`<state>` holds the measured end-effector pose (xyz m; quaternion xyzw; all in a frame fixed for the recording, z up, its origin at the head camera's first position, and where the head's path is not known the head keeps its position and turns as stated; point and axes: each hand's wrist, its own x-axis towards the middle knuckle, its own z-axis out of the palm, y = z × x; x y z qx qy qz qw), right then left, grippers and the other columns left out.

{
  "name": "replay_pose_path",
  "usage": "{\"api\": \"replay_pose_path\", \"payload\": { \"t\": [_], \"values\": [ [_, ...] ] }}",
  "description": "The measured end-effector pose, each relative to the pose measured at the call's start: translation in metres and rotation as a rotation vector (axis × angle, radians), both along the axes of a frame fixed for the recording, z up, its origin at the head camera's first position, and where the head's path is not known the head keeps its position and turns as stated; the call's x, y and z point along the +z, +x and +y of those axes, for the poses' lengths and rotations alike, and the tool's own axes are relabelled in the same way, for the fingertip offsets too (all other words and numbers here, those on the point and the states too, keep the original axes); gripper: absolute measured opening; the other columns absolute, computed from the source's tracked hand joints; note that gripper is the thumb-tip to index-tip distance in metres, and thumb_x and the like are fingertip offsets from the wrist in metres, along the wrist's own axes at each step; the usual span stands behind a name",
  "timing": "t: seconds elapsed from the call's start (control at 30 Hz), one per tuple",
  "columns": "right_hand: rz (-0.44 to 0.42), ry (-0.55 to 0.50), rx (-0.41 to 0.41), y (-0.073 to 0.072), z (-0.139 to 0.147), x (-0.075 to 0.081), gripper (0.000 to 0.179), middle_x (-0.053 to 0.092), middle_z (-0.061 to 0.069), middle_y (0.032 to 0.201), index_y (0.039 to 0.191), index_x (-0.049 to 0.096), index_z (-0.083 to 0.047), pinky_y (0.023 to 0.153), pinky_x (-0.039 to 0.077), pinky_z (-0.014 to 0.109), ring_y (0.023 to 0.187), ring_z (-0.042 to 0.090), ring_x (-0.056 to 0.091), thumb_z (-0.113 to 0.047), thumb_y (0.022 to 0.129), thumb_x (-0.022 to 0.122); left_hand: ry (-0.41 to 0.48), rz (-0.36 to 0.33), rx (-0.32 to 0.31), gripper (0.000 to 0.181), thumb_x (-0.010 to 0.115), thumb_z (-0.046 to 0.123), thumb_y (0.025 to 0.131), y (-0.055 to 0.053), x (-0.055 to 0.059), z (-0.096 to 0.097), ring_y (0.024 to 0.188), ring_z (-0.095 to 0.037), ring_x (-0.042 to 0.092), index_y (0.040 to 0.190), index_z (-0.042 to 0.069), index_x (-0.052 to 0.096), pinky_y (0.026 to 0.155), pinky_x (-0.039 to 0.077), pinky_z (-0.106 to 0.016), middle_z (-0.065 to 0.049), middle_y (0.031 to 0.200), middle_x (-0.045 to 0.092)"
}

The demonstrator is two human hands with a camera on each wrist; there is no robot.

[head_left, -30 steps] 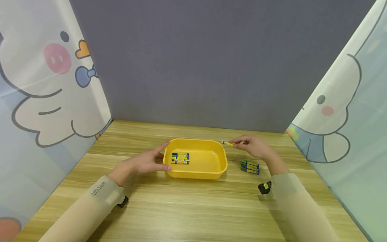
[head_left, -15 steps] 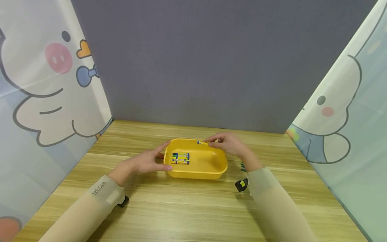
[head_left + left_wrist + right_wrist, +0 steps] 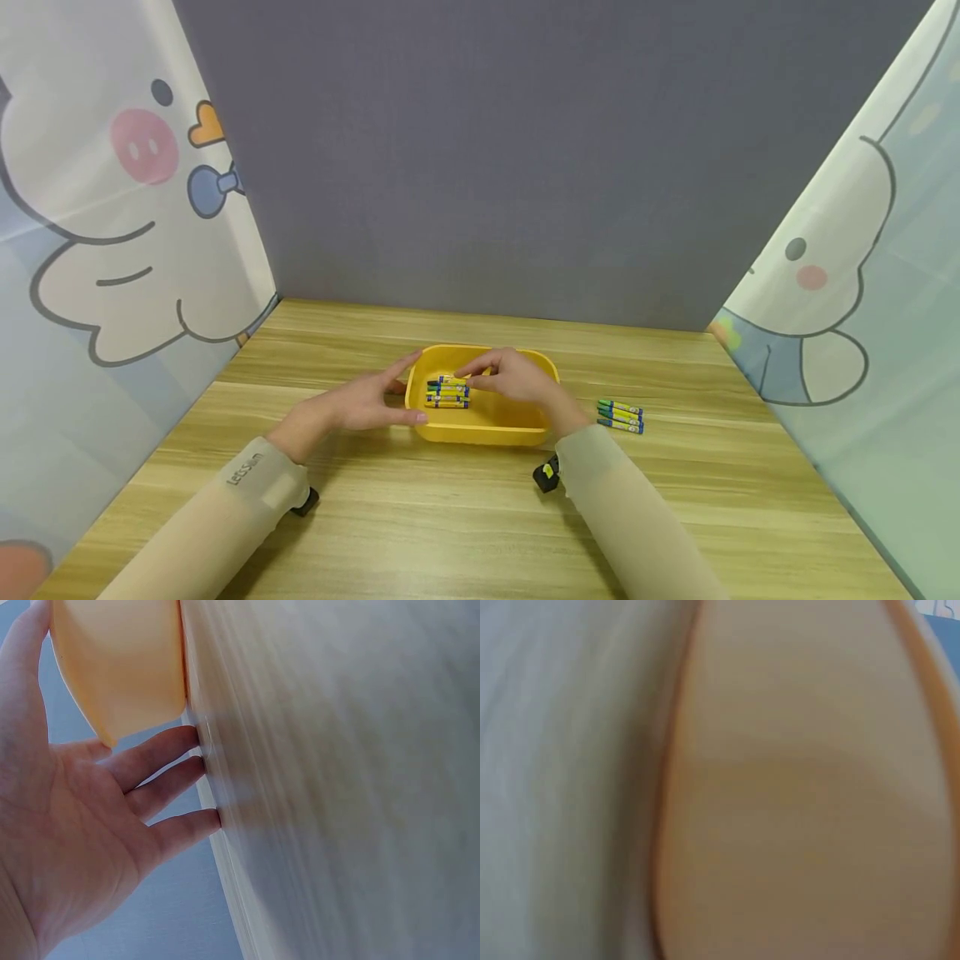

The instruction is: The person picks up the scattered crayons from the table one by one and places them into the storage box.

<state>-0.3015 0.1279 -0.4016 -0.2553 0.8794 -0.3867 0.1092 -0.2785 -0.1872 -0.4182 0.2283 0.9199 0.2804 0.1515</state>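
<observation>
A yellow plastic bin (image 3: 480, 435) sits on the table, with several crayons (image 3: 447, 397) in yellow-and-blue wrappers lying side by side in its left part. My right hand (image 3: 517, 382) reaches into the bin and pinches another crayon (image 3: 450, 380) just behind that row; the fingers cover part of it. At the bin's left end, my left hand (image 3: 360, 402) is spread, thumb on the front rim and index finger by the back corner. In the left wrist view, the other fingers (image 3: 169, 780) stretch straight to the tabletop beside the bin (image 3: 124, 664). The right wrist view is blurred and shows no fingers.
Three more crayons (image 3: 621, 417) with green and blue tips lie on the wood-grain table (image 3: 450, 517), right of the bin. A grey panel (image 3: 495, 167) rises behind the table, and cartoon-printed sheets (image 3: 112, 208) stand at both sides.
My right hand has carried the crayon leftward from beyond the bin's right end, over the bin and down to the row inside. My left hand has stayed put.
</observation>
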Motion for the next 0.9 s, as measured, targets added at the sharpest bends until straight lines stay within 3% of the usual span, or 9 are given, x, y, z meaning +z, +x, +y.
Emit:
{"api": "replay_pose_path", "payload": {
  "t": [0.2, 0.33, 0.53, 0.9],
  "values": [
    [-0.026, 0.006, 0.026, -0.001, -0.015, -0.015, 0.021, 0.082, -0.001, 0.123, 0.121, 0.086, -0.02, 0.087, 0.052, 0.029, 0.096, 0.012, 0.062, -0.016, 0.105, 0.073, 0.007, -0.008, -0.004, 0.118, 0.074, 0.077, 0.091, 0.0, -0.001, 0.0, 0.152, -0.043, 0.054, 0.178, 0.038, 0.004, 0.124, 0.034, -0.076, -0.014, 0.16, 0.062],
    [-0.037, 0.013, 0.036, 0.001, -0.018, -0.02, 0.02, 0.082, -0.001, 0.121, 0.118, 0.087, -0.02, 0.085, 0.051, 0.03, 0.093, 0.014, 0.061, -0.013, 0.104, 0.075, 0.004, 0.0, -0.007, 0.118, 0.074, 0.078, 0.091, 0.0, -0.002, 0.0, 0.151, -0.043, 0.054, 0.178, 0.038, 0.004, 0.124, 0.035, -0.075, -0.014, 0.16, 0.062],
    [0.023, 0.094, 0.072, 0.003, -0.02, -0.023, 0.016, 0.08, -0.004, 0.113, 0.112, 0.089, -0.022, 0.092, 0.053, 0.031, 0.094, 0.01, 0.062, -0.016, 0.102, 0.079, 0.005, 0.006, -0.009, 0.118, 0.073, 0.078, 0.091, 0.001, -0.002, -0.001, 0.149, -0.042, 0.056, 0.178, 0.037, 0.005, 0.124, 0.037, -0.074, -0.015, 0.158, 0.063],
    [0.108, 0.174, 0.1, 0.003, -0.025, -0.024, 0.014, 0.077, -0.003, 0.106, 0.112, 0.089, -0.022, 0.092, 0.055, 0.032, 0.093, 0.009, 0.062, -0.017, 0.101, 0.081, -0.001, 0.017, -0.008, 0.118, 0.073, 0.077, 0.092, -0.001, -0.003, -0.001, 0.148, -0.043, 0.057, 0.178, 0.035, 0.006, 0.123, 0.038, -0.074, -0.016, 0.157, 0.065]
  ]
}}
